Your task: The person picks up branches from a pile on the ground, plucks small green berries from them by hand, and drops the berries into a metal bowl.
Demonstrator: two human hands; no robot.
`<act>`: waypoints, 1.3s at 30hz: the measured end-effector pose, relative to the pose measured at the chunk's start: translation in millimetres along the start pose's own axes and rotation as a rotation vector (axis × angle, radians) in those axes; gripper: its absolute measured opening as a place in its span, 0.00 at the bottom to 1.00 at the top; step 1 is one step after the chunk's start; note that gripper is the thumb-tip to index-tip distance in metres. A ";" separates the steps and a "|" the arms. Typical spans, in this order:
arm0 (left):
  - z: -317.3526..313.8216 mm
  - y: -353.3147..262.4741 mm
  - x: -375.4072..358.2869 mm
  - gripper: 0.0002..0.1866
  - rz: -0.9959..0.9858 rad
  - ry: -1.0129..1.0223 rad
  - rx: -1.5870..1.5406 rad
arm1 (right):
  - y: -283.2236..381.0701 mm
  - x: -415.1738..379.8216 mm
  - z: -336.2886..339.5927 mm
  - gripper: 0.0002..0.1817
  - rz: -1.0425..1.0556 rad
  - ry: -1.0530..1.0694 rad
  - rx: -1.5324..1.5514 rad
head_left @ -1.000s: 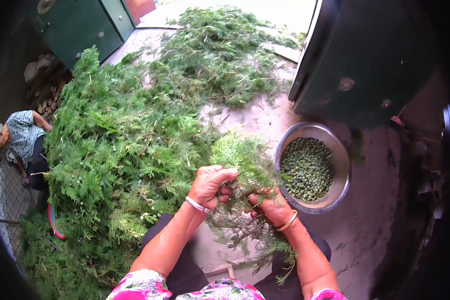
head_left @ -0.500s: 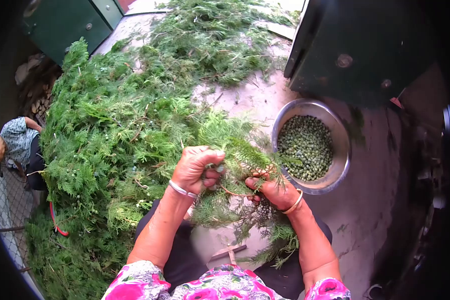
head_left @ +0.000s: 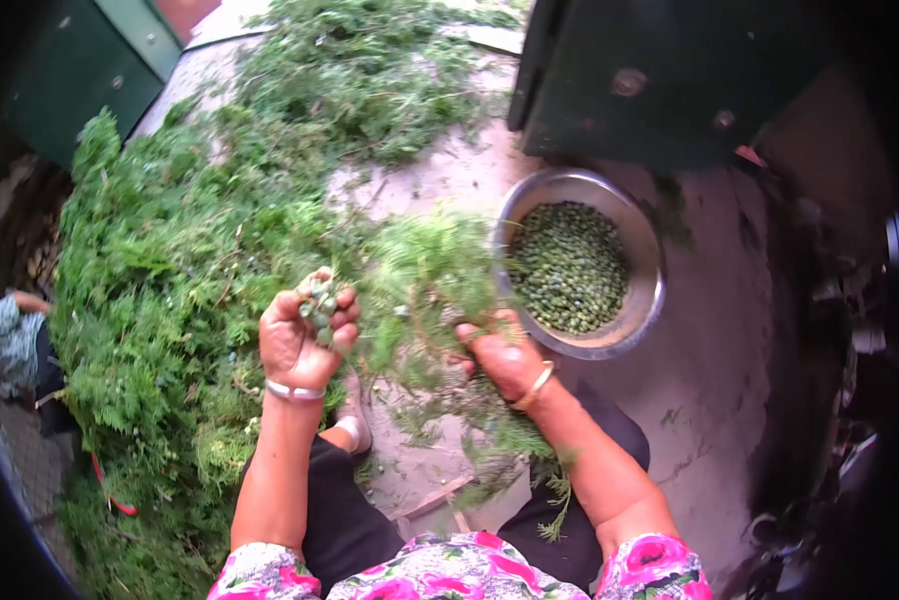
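My left hand (head_left: 297, 345) is turned palm up, its fingers curled around a small cluster of green seed cones (head_left: 320, 303). It is in front of the large heap of cut evergreen branches (head_left: 180, 270). Gripped in my right hand (head_left: 511, 362) is a leafy evergreen branch (head_left: 432, 255), blurred by motion, with sprays hanging down over my lap. Just beyond that hand stands a wide metal basin (head_left: 653, 305), partly filled with similar green cones (head_left: 570, 268).
More cut branches (head_left: 370, 90) spread over the concrete floor (head_left: 690, 440) ahead. Dark green metal doors (head_left: 630, 90) stand at the upper right and upper left. At the far left another person (head_left: 15, 340) sits bent beside the heap. My foot (head_left: 353, 425) is by the branches.
My hands have come apart. The left has moved left, turned upward and shows cones in its fingers. The right still holds the branch. The whole view has shifted, with the basin now further left.
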State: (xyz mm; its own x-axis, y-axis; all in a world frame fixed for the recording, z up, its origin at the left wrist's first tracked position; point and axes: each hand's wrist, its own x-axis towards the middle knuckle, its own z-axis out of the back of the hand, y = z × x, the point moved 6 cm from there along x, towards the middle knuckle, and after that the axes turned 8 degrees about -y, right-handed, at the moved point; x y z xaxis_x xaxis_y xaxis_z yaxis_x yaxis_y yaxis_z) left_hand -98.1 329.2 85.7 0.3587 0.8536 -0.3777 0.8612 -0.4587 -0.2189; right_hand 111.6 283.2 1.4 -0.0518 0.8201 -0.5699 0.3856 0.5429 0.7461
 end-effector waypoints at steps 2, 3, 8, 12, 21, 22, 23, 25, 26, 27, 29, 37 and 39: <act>-16.8 13.0 -0.7 0.15 0.049 0.057 0.067 | 2.3 -6.7 -7.9 0.16 0.023 -0.100 -0.039; -31.0 20.4 0.0 0.15 0.066 0.096 0.110 | -1.9 -8.5 -8.3 0.15 0.020 -0.117 -0.043; -112.5 54.8 20.9 0.15 0.039 0.121 0.258 | -5.6 -6.7 -9.3 0.13 -0.009 -0.047 -0.057; -168.9 95.6 60.8 0.20 -0.263 0.066 0.773 | -12.3 -3.7 -8.0 0.13 0.026 -0.031 0.049; -172.7 108.3 112.0 0.22 -0.314 -0.044 0.620 | -17.5 2.9 -11.7 0.14 0.034 0.093 0.130; -175.8 101.2 94.5 0.22 -0.321 -0.029 0.532 | -12.7 -1.8 -12.5 0.12 0.007 0.066 0.136; -173.3 91.6 79.9 0.21 -0.259 -0.051 0.372 | -2.3 -10.3 -15.2 0.08 -0.016 -0.037 0.041; -148.3 74.6 61.2 0.24 0.134 0.003 0.023 | -16.5 5.7 -4.2 0.08 0.059 0.070 -0.187; -133.7 66.1 48.2 0.27 0.277 0.040 -0.107 | -3.7 -2.0 -11.3 0.09 0.003 0.057 -0.131; -120.7 55.8 35.5 0.28 0.306 0.108 -0.134 | 9.1 -10.0 -18.3 0.11 -0.051 0.040 -0.075; -93.5 37.7 14.4 0.30 0.263 0.177 -0.145 | 7.0 -8.6 -18.0 0.11 -0.091 0.003 0.022; -16.8 -7.2 -6.6 0.06 -0.386 -0.438 0.946 | 13.6 -4.7 -18.2 0.12 -0.011 0.061 -0.122; -19.6 -4.2 -1.4 0.07 -0.416 -0.464 1.184 | 24.7 -11.4 -25.7 0.11 -0.014 0.052 -0.053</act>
State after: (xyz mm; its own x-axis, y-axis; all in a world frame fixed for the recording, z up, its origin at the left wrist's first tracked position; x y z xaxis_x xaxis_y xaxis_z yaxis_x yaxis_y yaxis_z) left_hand -95.2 334.8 104.8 -0.2103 0.9272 -0.3101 -0.0373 -0.3246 -0.9451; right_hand 98.0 291.9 35.2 -0.1048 0.8200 -0.5627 0.3357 0.5617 0.7562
